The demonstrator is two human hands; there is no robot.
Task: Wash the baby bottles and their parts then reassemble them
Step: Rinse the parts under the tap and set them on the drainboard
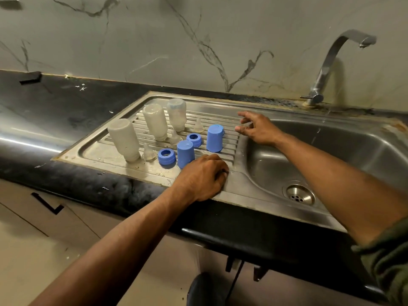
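Three clear bottles [152, 122] are standing inverted on the drainboard [106, 151], with blue caps [214, 138], rings [167, 156] and nipples [198, 125] beside them. The left hand [203, 177] is resting, fingers curled, on the drainboard's front edge; the right hand [257, 129] is hovering spread at its sink-side end.

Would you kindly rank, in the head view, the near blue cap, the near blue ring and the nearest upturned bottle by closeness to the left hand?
From the left hand:
1. Near blue cap, just beyond its knuckles.
2. Near blue ring, left of that cap.
3. Nearest upturned bottle, farthest left on the drainboard.
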